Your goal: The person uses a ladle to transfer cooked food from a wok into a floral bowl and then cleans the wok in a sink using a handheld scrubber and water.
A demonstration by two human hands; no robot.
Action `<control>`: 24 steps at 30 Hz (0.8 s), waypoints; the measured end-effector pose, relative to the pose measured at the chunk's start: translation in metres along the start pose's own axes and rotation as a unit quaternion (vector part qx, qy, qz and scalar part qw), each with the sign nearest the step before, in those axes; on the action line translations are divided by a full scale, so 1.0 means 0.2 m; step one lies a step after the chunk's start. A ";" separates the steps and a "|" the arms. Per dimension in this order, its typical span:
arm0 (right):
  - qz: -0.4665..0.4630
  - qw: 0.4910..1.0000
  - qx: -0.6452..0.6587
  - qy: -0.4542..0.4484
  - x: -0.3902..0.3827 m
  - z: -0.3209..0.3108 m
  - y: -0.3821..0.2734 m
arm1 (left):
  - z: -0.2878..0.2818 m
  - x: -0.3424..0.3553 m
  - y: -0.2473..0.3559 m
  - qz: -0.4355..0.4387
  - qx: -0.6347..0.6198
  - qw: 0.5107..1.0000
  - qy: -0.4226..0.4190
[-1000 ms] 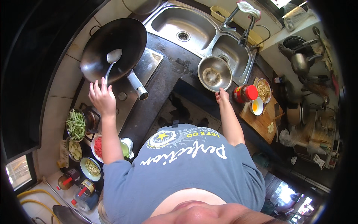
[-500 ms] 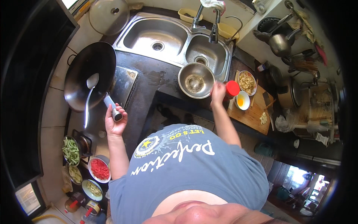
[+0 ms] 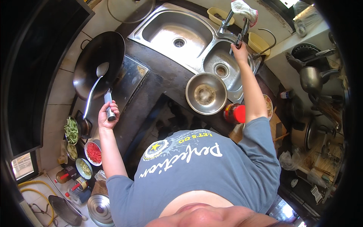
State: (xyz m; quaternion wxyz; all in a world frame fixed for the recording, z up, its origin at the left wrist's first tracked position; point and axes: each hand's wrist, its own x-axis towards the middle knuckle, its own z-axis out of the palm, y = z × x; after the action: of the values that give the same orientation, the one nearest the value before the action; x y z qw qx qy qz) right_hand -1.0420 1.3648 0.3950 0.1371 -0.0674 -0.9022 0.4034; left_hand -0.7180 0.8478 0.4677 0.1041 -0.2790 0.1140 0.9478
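Observation:
My left hand (image 3: 109,114) is closed around the handle of a large dark wok (image 3: 92,56), which is tilted at the left. A metal spatula (image 3: 91,92) lies in it with its handle over the rim. My right hand (image 3: 240,52) reaches over the small basin and grips the pull-out head of the kitchen faucet (image 3: 239,40). Below that arm, a steel bowl (image 3: 193,100) sits at the edge of the double sink (image 3: 200,62). A red-lidded jar (image 3: 237,113) stands beside the bowl.
Bowls of green vegetable strips (image 3: 70,130), chopped red pieces (image 3: 93,152) and pale slices (image 3: 84,168) stand at the lower left. A wooden cutting board (image 3: 280,130) is partly behind my right arm. Pans (image 3: 312,77) hang on the right. A glass lid (image 3: 130,9) leans at the back.
My right hand has gone from beside the steel bowl and jar up to the faucet head. My left hand stays on the wok handle. The whole view has shifted.

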 end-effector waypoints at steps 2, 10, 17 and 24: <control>-0.015 0.999 0.006 0.038 -0.07 0.08 -0.09 | 0.00 0.01 -0.01 0.005 0.006 1.000 0.011; -0.009 0.999 0.044 -0.016 -0.01 0.45 -0.50 | -0.12 0.02 -0.04 0.090 0.161 0.982 0.037; -0.130 0.975 0.019 -0.181 0.33 0.78 -0.52 | -0.05 -0.03 -0.01 0.094 0.317 0.941 0.067; -0.153 0.981 -0.035 -0.111 0.51 0.45 -0.36 | 0.15 0.17 -0.01 -0.094 0.259 0.960 0.045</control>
State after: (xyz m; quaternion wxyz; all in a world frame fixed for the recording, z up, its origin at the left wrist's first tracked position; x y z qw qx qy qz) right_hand -1.1665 1.2761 0.4111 0.0935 0.1122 -0.9252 0.3503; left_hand -0.7607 0.8629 0.4736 0.2563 -0.2940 0.3335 0.8583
